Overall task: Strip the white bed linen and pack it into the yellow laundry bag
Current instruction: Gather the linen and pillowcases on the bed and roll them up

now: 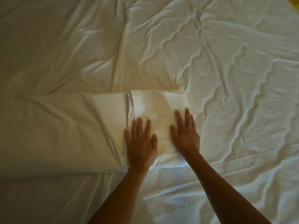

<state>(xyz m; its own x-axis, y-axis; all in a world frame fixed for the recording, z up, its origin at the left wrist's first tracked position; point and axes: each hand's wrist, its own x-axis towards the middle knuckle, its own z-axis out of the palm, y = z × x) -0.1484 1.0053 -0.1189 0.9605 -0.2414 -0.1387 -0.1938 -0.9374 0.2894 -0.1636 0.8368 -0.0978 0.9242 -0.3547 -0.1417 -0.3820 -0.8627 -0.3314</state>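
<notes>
A folded white cloth lies on the bed just ahead of me, a small flat square. Both hands press on it with straight, spread fingers: my left hand on its left part, my right hand on its right part. To the left of the folded cloth lies a white pillow with a zipper seam along the end that meets the cloth. A wrinkled white sheet covers the bed all around. The yellow laundry bag is out of view.
A small yellow patch shows at the top right corner, beyond the sheet's edge; what it is cannot be told. The creased sheet fills the rest of the frame on every side.
</notes>
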